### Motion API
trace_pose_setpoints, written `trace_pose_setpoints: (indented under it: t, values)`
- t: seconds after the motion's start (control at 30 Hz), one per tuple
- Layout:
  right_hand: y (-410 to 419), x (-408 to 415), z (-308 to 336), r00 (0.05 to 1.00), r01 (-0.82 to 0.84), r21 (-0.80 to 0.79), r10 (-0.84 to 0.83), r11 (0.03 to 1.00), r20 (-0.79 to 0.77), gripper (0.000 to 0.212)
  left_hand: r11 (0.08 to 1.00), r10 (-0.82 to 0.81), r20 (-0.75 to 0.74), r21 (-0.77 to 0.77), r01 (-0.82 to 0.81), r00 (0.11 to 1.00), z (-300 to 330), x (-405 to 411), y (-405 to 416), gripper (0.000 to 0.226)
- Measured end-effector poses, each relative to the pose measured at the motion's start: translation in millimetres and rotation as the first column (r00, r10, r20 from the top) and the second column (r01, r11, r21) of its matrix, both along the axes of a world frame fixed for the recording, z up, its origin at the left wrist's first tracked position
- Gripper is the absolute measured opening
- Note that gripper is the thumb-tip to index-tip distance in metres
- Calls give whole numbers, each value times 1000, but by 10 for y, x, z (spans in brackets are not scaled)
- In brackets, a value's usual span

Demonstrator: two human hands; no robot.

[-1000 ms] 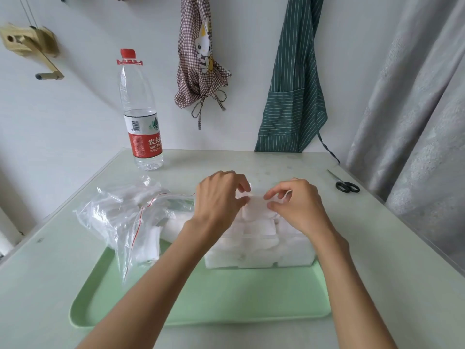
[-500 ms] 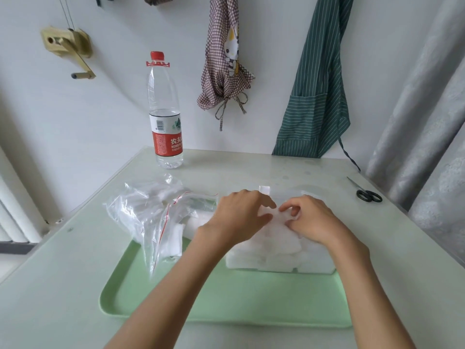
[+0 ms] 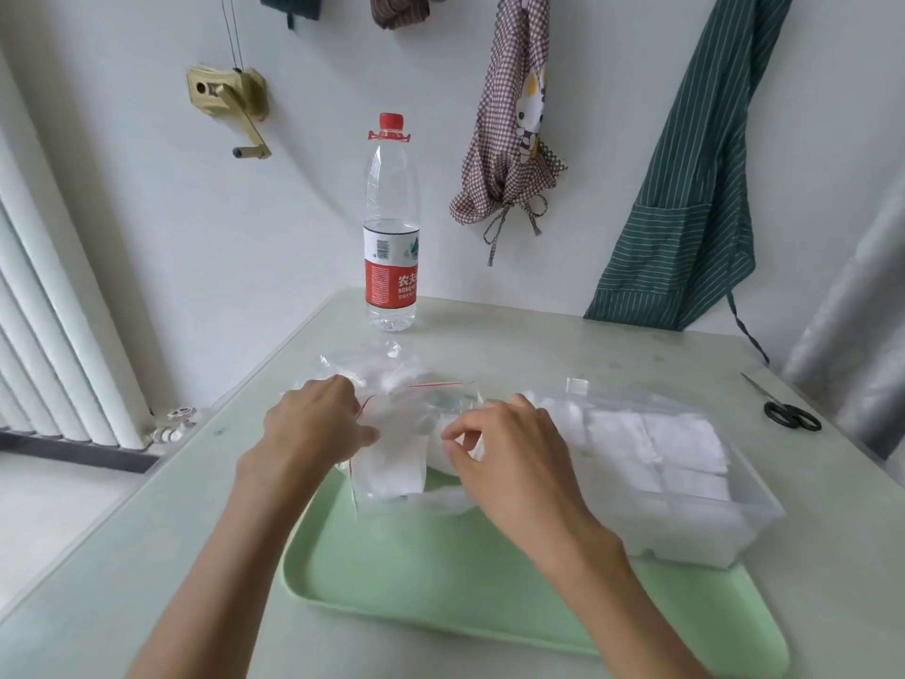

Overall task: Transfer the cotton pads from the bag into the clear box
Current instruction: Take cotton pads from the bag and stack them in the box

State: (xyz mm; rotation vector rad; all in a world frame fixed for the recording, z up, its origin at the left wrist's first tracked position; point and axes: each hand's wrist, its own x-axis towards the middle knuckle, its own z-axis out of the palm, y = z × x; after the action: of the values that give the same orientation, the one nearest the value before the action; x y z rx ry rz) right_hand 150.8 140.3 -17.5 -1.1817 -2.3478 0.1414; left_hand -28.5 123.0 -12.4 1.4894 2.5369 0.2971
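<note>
A clear zip bag (image 3: 392, 433) with a red seal line lies on the left part of the green tray (image 3: 440, 570), white cotton pads showing through it. My left hand (image 3: 313, 428) grips the bag's left side near the red seal. My right hand (image 3: 504, 448) is at the bag's right side with thumb and fingers curled in a pinch; whether it holds the bag's edge or a pad I cannot tell. The clear box (image 3: 685, 507) stands on the tray's right end, filled with white cotton pads (image 3: 656, 443) laid flat.
A tall water bottle (image 3: 392, 237) with a red label stands at the table's back by the wall. Black scissors (image 3: 788, 414) lie at the table's right edge. Aprons hang on the wall; a radiator stands on the left beyond the table edge.
Both hands have left the box and moved left to the bag. The camera view has swung left, so the box now appears on the right.
</note>
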Motion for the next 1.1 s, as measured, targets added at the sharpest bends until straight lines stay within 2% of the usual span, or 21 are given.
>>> trace_pose_setpoints:
  t: [0.2,0.27,0.37,0.43,0.57,0.7,0.77,0.83,0.9,0.97,1.03,1.1]
  values:
    - [53,-340,-151,955,97,46,-106,994,278,42,998,29,41,55,-31,999,-37,-88,70,19]
    - [79,-428,-176,936,109,44,-117,993,332,41,996,39,5,79,-39,999,-52,-96,73,17]
    - [86,-521,-230,941,120,4,-115,993,318,26,996,53,-72,80,-47,996,-40,-72,66,21]
    - [72,-525,-252,961,99,4,-96,995,261,19,997,55,-80,60,-50,995,-31,-61,64,23]
    - [23,-383,-178,994,12,-31,-8,999,111,19,998,57,-51,41,-55,997,-20,-76,57,22]
    - [-8,-151,-52,997,-40,-86,34,995,-72,43,995,34,-36,95,-30,999,-26,-96,59,28]
    - [-2,-24,13,971,-98,-191,52,977,-235,48,992,-15,17,128,13,1000,-7,-113,65,39]
    - [29,113,101,902,-226,-341,64,912,-428,24,979,-119,133,181,94,984,54,-121,53,44]
    - [55,270,200,859,-298,-449,31,842,-512,8,936,-256,251,305,175,934,176,-51,14,39]
    - [100,419,279,846,-308,-485,3,818,-533,7,856,-385,327,475,202,863,313,108,-31,31]
    - [149,574,325,834,-304,-512,-36,803,-551,10,790,-506,438,581,195,743,420,346,-54,32]
    - [192,680,351,841,-285,-554,-73,783,-536,11,794,-560,575,577,191,597,457,559,-45,35]
